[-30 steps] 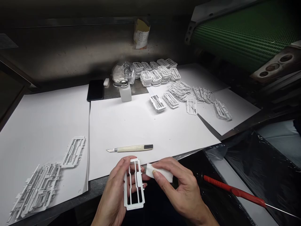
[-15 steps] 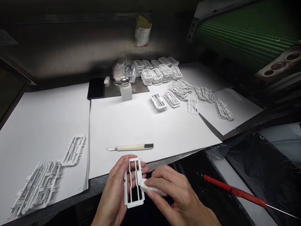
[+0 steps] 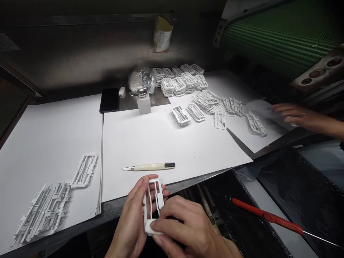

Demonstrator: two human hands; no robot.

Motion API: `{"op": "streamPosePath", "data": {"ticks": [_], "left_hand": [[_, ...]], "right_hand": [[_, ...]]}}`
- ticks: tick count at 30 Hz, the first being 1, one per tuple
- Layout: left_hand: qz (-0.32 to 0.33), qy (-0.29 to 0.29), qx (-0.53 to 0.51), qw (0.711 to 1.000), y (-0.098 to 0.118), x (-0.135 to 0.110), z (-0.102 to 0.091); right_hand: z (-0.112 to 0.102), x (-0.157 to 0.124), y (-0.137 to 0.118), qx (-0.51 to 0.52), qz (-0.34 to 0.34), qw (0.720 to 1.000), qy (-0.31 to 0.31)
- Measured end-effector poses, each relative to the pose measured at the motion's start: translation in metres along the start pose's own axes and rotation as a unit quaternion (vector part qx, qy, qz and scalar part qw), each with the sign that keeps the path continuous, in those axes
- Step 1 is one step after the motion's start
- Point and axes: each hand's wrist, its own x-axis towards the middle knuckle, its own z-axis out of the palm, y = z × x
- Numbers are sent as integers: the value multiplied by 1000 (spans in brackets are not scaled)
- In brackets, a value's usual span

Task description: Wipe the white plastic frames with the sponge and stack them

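My left hand [image 3: 131,219] is closed around a white plastic frame [image 3: 160,199] with long slots and thin inner bars, held tilted up off the table's front edge. Between the fingers and thumb of my right hand [image 3: 185,224] is a white sponge-like block [image 3: 151,227]. It presses on the frame's near end and hides that end. Just beyond my hands, a craft knife [image 3: 149,166] lies on white paper [image 3: 129,143], its blade pointing left.
Piled frames [image 3: 45,211] lie at the left, with more stacks [image 3: 185,82] at the back. Also there: a white pump bottle [image 3: 144,103], a phone [image 3: 109,100], a plastic bag [image 3: 142,79] and a red-handled tool [image 3: 266,215]. Another person's hand [image 3: 298,114] reaches in at right.
My right hand has moved the white block from the frame's right side down to its near end. Another person's hand has come in at the right.
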Motion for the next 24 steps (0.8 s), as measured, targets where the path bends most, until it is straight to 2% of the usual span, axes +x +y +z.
{"op": "streamPosePath", "data": {"ticks": [2, 4, 8, 13, 17, 22, 24], "left_hand": [[7, 1, -2, 1000, 1, 0, -1], [13, -6, -5, 1000, 2, 2, -2], [19, -12, -5, 1000, 5, 4, 0], [-18, -15, -32, 999, 7, 0, 3], [-52, -40, -65, 996, 8, -4, 0], [-70, -33, -77, 994, 8, -3, 0], [-67, -21, -80, 994, 7, -4, 2]], "right_hand": [[-4, -1, -1, -28, 2, 999, -30], [-13, -5, 0, -51, 35, 997, -55], [-27, -7, 0, -47, 60, 996, -47], [-18, 0, -2, -27, 34, 999, -20], [-15, 3, -2, -13, 33, 999, -4], [-7, 10, 0, -14, -21, 999, -40], [-3, 15, 6, -21, -20, 999, -30]]}}
